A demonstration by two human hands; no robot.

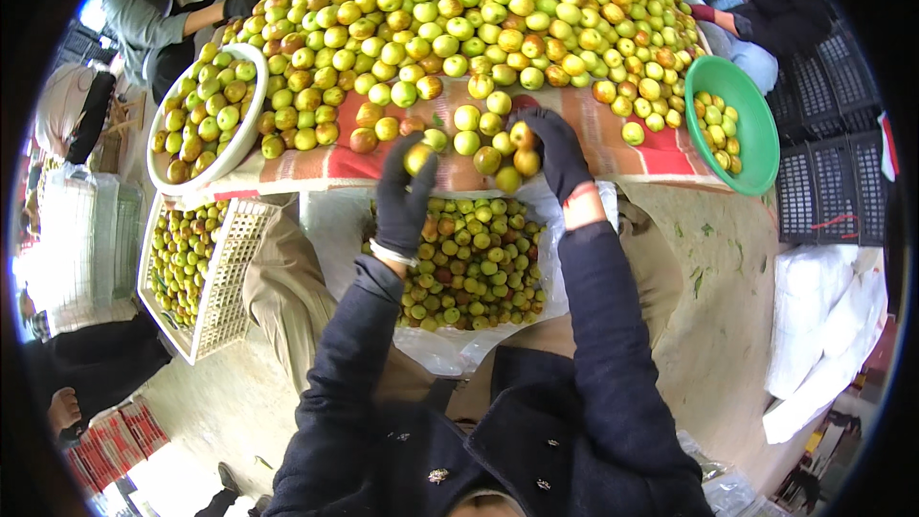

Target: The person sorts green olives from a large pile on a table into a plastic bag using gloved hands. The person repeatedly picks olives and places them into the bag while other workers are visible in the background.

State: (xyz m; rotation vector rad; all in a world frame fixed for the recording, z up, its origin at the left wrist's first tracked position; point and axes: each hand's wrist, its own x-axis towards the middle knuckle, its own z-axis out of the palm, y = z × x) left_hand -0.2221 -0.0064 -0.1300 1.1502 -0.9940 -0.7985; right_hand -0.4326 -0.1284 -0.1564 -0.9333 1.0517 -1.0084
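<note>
My left hand (406, 190), in a black glove, grips a yellow-green jujube (418, 158) between thumb and fingers, above the front edge of a striped cloth (305, 166). Opposite it, my right hand (553, 147), gloved in black too, curls around russet jujubes (526, 162) at its palm and fingers. Between the hands sit several loose jujubes (467, 117), a few at the cloth's edge. Beyond them rises a big heap of jujubes (459, 25). Below my hands, between my knees, a clear plastic liner (337, 219) surrounds many more jujubes (477, 266).
A white basin (262, 86) of jujubes stands at the cloth's left, a green basin (757, 140) at its right. Left of my knee is a cream plastic crate (233, 287) of jujubes. Co-workers (147, 7) sit on both far sides. Black crates (826, 187) stand at right.
</note>
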